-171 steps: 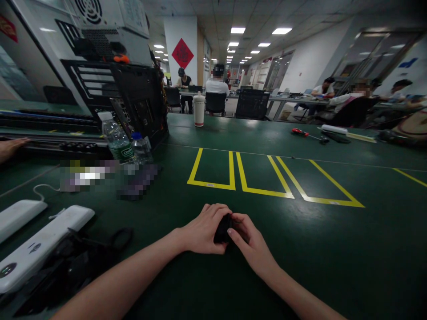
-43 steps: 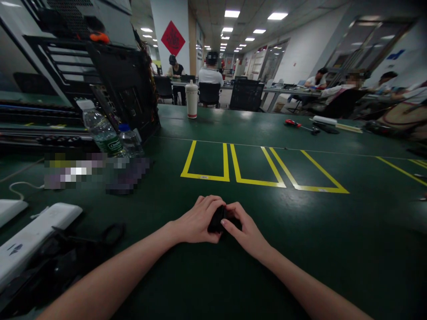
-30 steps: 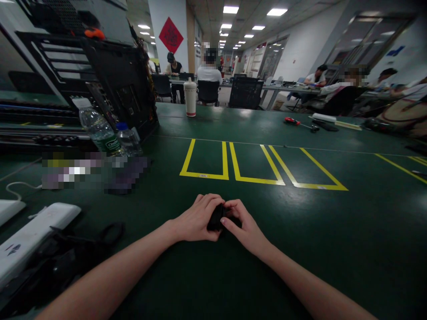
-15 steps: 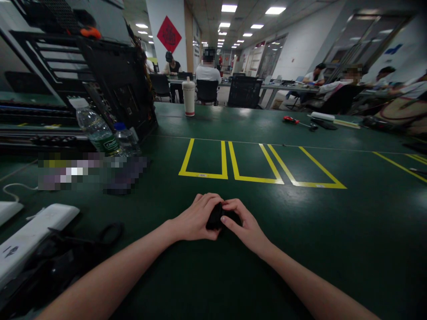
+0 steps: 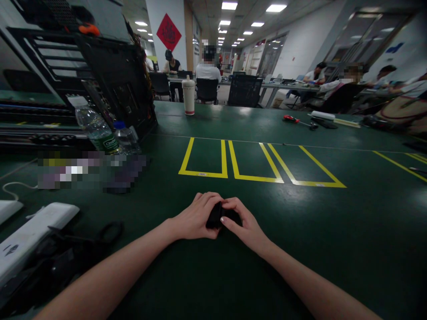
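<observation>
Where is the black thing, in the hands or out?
In: the left hand curls around the black object, and the right hand touches its side. Whether it touches the table is hidden.

The green counter (image 5: 327, 235) is smooth, with a soft sheen turning glossy where light strikes it, and its yellow tape (image 5: 260, 179) looks slick. The black block (image 5: 214, 216) resembles matt plastic. The large bottle (image 5: 95, 126) is clear, shiny plastic; the white case (image 5: 36, 231), smooth hard plastic.

Dim foreground, bright ceiling lights (image 5: 276, 8), glare on tabletop (image 5: 295, 198), stretched edges
</observation>
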`<state>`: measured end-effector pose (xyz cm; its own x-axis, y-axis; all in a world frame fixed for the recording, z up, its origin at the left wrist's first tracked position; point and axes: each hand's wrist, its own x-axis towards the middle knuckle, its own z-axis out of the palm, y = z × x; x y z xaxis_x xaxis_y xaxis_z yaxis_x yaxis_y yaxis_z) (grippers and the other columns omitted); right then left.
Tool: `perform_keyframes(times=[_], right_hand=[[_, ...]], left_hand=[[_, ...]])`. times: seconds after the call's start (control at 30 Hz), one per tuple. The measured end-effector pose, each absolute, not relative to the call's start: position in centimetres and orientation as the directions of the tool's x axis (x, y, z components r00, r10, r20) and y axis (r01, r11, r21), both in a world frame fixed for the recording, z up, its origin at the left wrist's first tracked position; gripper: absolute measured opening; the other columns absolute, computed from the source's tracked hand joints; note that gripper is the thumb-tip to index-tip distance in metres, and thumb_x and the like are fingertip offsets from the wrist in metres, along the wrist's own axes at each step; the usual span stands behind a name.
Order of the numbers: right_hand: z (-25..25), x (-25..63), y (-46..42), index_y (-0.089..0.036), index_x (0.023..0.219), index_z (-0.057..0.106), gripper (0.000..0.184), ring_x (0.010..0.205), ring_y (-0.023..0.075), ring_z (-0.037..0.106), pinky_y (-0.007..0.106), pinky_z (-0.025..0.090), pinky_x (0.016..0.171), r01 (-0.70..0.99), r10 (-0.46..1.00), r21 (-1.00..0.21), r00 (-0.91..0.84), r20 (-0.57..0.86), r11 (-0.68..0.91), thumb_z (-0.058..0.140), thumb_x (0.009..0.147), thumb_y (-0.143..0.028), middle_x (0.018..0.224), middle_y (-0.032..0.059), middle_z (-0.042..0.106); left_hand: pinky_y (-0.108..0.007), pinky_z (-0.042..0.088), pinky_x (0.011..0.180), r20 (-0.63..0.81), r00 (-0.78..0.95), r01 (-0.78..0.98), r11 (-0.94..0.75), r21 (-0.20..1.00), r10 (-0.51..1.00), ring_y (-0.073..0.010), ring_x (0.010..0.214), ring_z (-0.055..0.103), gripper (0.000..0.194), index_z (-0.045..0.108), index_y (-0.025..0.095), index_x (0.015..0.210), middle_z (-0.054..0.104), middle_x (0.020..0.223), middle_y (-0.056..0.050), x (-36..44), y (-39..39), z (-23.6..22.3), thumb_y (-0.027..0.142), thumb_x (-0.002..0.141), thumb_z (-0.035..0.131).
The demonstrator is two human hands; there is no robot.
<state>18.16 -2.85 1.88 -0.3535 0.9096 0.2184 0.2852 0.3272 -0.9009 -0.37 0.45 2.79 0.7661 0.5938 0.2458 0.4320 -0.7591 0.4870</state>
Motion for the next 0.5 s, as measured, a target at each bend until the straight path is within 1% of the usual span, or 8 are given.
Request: perform_keyframes(times=[0.1, 0.23, 0.33, 0.43, 0.5], right_hand=[[1.67, 18.16, -2.84, -0.022, 0.091, 0.049, 0.014, 0.095, 0.0174, 0.048, 0.034, 0.041, 0.085, 0.288, 0.907, -0.890, -0.338, 0.251, 0.354, 0.053, 0.078, -0.022, 0.099, 0.0027, 0.048], [1.88, 17.91, -3.01, -0.023, 0.099, 0.044, 0.024, 0.095, 0.0167, 0.050, 0.034, 0.042, 0.085, 0.283, 0.935, -0.927, -0.322, 0.150, 0.246, 0.054, 0.078, -0.023, 0.098, 0.0024, 0.050], [1.98, 17.83, -3.03, -0.023, 0.101, 0.043, 0.024, 0.092, 0.0163, 0.051, 0.033, 0.044, 0.082, 0.271, 0.932, -0.941, -0.348, 0.102, 0.204, 0.052, 0.079, -0.024, 0.097, 0.0024, 0.051], [1.83, 17.96, -2.92, -0.023, 0.098, 0.045, 0.023, 0.089, 0.0164, 0.051, 0.033, 0.044, 0.080, 0.280, 0.918, -0.924, -0.368, 0.145, 0.259, 0.054, 0.077, -0.022, 0.095, 0.0019, 0.050], [1.68, 18.12, -2.84, -0.023, 0.096, 0.046, 0.023, 0.091, 0.0171, 0.050, 0.034, 0.043, 0.082, 0.282, 0.910, -0.908, -0.364, 0.196, 0.309, 0.056, 0.075, -0.021, 0.096, 0.0020, 0.048]], left_hand=[[-0.038, 0.031, 0.090, 0.246, 0.764, 0.438, -0.759, 0.481, 0.597, -0.0245, 0.108, 0.039, 0.062, 0.030, 0.017, 0.118, 0.041, 0.118, -0.010, -0.33, 0.46, 2.77, 0.030, 0.066, 0.061], [-0.038, 0.032, 0.090, 0.238, 0.762, 0.442, -0.752, 0.488, 0.602, -0.0245, 0.107, 0.040, 0.061, 0.030, 0.018, 0.118, 0.041, 0.118, -0.010, -0.33, 0.41, 2.91, 0.030, 0.066, 0.060], [-0.038, 0.032, 0.089, 0.230, 0.766, 0.443, -0.752, 0.489, 0.601, -0.0247, 0.107, 0.040, 0.060, 0.031, 0.018, 0.118, 0.042, 0.117, -0.011, -0.37, 0.38, 2.99, 0.030, 0.067, 0.060], [-0.038, 0.032, 0.089, 0.234, 0.767, 0.438, -0.754, 0.489, 0.597, -0.0248, 0.107, 0.039, 0.062, 0.030, 0.018, 0.118, 0.042, 0.118, -0.010, -0.40, 0.38, 2.94, 0.030, 0.066, 0.061], [-0.038, 0.032, 0.089, 0.237, 0.766, 0.436, -0.754, 0.492, 0.598, -0.0248, 0.107, 0.039, 0.063, 0.030, 0.018, 0.119, 0.041, 0.118, -0.010, -0.39, 0.39, 2.86, 0.030, 0.066, 0.061]])
